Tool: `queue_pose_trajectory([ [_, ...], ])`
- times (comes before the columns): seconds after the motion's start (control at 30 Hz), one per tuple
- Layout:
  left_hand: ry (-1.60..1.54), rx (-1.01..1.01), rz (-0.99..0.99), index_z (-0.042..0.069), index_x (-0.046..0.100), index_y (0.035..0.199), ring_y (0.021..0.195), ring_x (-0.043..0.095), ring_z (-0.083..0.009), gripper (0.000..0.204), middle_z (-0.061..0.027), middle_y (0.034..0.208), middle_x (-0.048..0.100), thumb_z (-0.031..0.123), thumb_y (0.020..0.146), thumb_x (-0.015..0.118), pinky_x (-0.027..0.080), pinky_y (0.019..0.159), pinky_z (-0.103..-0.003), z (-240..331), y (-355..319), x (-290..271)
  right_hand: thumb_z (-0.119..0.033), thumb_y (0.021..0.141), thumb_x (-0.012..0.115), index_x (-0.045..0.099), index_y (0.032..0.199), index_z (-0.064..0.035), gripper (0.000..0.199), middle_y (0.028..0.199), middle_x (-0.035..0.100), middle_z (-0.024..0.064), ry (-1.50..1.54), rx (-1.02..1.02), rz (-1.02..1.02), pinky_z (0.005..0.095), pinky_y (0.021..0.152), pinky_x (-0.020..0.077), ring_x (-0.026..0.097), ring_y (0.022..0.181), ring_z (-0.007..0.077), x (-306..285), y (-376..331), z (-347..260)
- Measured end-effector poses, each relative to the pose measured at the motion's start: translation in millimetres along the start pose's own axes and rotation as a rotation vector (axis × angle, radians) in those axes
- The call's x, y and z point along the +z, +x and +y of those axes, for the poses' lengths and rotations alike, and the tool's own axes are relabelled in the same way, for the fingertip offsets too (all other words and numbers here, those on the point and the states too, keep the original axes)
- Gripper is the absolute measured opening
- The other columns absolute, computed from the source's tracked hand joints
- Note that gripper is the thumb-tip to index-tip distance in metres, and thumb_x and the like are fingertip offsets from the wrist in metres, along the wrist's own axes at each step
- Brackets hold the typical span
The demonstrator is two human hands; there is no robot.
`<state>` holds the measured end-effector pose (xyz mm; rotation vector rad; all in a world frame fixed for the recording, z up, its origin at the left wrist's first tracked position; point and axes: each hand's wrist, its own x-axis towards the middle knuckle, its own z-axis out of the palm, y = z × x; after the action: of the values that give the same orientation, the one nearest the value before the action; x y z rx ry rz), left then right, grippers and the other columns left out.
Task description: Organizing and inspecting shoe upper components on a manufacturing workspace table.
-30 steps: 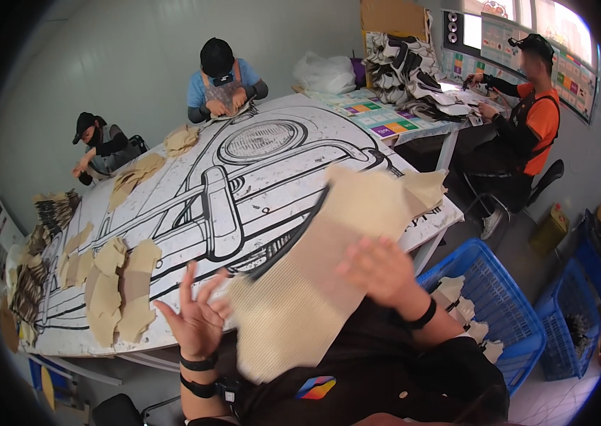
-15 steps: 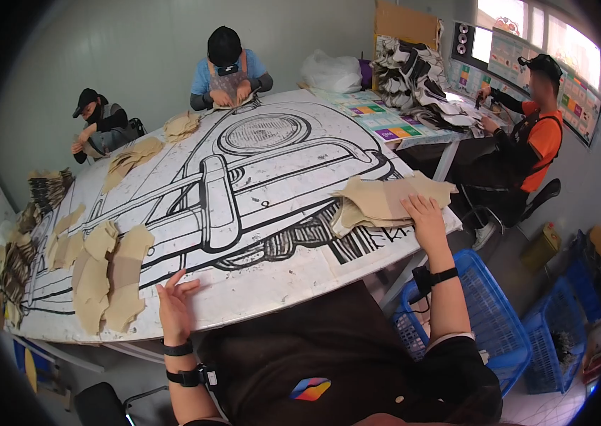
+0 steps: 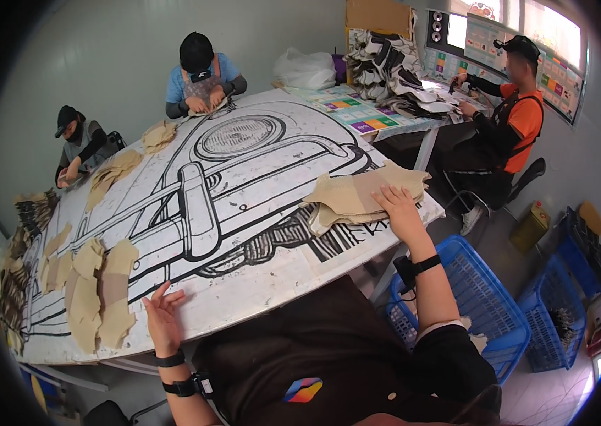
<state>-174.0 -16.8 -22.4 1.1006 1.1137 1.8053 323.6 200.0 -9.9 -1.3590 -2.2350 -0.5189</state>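
Currently, a stack of tan fabric pieces point(image 3: 364, 199) at two o'clock is pressed by the flat right hand point(image 3: 396, 207); the left hand point(image 3: 162, 316) (fingers spread, nothing held) is rested on the counter point(image 3: 244, 213) at seven o'clock.

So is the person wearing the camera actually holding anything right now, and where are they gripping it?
Nothing is gripped. The right hand lies flat on the right part of a stack of beige cut pieces; the left hand rests open on the table.

Single head-worn fisheye view, looking down and forward over the table point(image 3: 258, 284), close in, rim perhaps bent.
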Motion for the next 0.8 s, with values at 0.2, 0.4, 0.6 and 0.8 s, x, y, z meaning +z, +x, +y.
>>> queue_pose_trajectory([
  [0.2,-0.013,0.003,-0.019,-0.006,0.049,0.119,0.094,0.059,-0.0264,0.067,-0.0188,0.095,0.063,0.049,0.097,0.018,0.037,0.093,-0.037,-2.9,2.1,-3.4,0.004,0.072,0.047,0.050,0.126,-0.0144,0.057,0.131,0.049,0.0128,0.030,0.025,0.011,0.0486,0.108,0.0202,0.040,0.126,0.0313,-3.1,-5.4,3.3],
  [0.4,-0.009,0.005,-0.026,-0.004,0.051,0.116,0.091,0.060,-0.0248,0.065,-0.0182,0.095,0.063,0.049,0.097,0.019,0.040,0.090,-0.034,-1.1,0.3,-1.0,0.004,0.073,0.045,0.052,0.125,-0.0137,0.055,0.131,0.048,0.0125,0.078,0.039,0.016,0.0478,0.109,0.0187,0.039,0.127,0.0294,-0.2,-7.1,2.9],
  [0.6,-0.003,0.012,-0.017,-0.004,0.051,0.115,0.092,0.060,-0.0252,0.065,-0.0181,0.096,0.063,0.049,0.098,0.019,0.040,0.091,-0.035,0.1,-1.4,0.2,-0.001,0.075,0.051,0.059,0.116,-0.0116,0.043,0.121,0.057,0.0096,0.121,0.012,0.147,0.0452,0.103,0.0306,0.049,0.117,0.0279,2.3,-12.4,8.0],
  [0.8,0.006,0.025,-0.036,-0.004,0.052,0.115,0.092,0.060,-0.0251,0.065,-0.0175,0.097,0.063,0.050,0.097,0.020,0.040,0.091,-0.035,0.0,-0.9,0.5,-0.002,0.073,0.054,0.063,0.107,-0.0108,0.037,0.111,0.062,0.0057,0.118,0.003,0.233,0.0433,0.098,0.0354,0.054,0.107,0.0261,-0.3,-15.0,3.3],
])
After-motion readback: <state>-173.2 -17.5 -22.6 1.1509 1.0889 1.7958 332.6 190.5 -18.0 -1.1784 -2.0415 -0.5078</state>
